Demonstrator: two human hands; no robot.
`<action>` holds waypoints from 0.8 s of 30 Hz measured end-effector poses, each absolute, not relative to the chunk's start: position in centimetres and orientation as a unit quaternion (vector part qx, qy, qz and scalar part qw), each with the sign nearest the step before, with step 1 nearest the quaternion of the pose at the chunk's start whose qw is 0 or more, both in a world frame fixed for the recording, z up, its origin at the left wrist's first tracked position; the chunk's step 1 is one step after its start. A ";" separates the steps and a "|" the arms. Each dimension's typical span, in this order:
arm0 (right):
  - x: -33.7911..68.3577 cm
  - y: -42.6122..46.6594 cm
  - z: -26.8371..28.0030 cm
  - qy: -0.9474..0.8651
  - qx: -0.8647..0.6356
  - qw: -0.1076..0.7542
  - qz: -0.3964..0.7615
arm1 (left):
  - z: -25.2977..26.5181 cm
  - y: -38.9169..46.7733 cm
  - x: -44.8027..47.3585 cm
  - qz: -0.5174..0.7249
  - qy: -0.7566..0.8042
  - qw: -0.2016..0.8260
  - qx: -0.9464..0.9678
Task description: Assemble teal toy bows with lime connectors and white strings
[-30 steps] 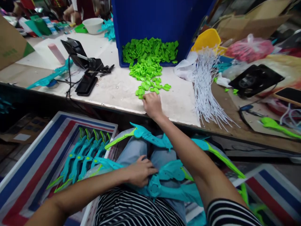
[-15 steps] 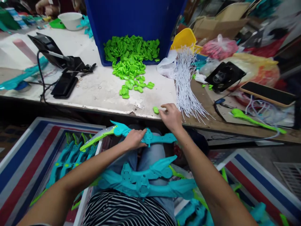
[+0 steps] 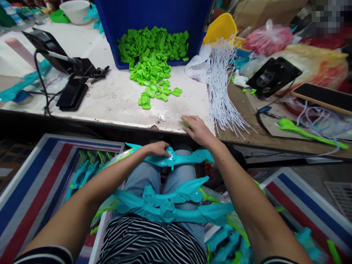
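My left hand grips a long teal plastic part with wing-shaped ends, lying across my knees; a lime-green arm sticks out at its left end. At the table's front edge my right hand has its fingers closed over a small lime-green plastic piece, mostly hidden under them. Closer to my body, more teal parts of the same sort lie crosswise on my lap. Beyond my right hand is a pile of small green pieces, spilling out of a blue bin.
A bundle of white ties hangs near the table edge at right. A black stand and a dark phone lie on either side. Striped-lined boxes with teal parts flank my legs. A yellow scoop sits behind the ties.
My right hand has moved slightly left and its fingers now cover the green piece that lay beside them. My left hand still holds the teal part. The view has shifted a little.
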State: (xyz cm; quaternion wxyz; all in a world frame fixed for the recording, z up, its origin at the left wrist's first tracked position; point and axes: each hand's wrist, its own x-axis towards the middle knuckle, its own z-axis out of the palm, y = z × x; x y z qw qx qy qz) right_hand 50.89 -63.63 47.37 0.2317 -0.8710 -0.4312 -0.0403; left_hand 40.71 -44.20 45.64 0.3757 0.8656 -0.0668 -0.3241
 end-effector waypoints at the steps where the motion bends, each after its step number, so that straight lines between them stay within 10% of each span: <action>1: 50.7 -63.9 47.3 -0.432 -0.871 0.233 -0.035 | 45.4 -44.3 40.7 -0.330 -0.039 0.415 0.847; 24: 42.1 -64.2 46.2 -0.500 -0.831 0.227 -0.090 | 43.3 -44.4 41.6 -0.350 0.148 0.630 0.677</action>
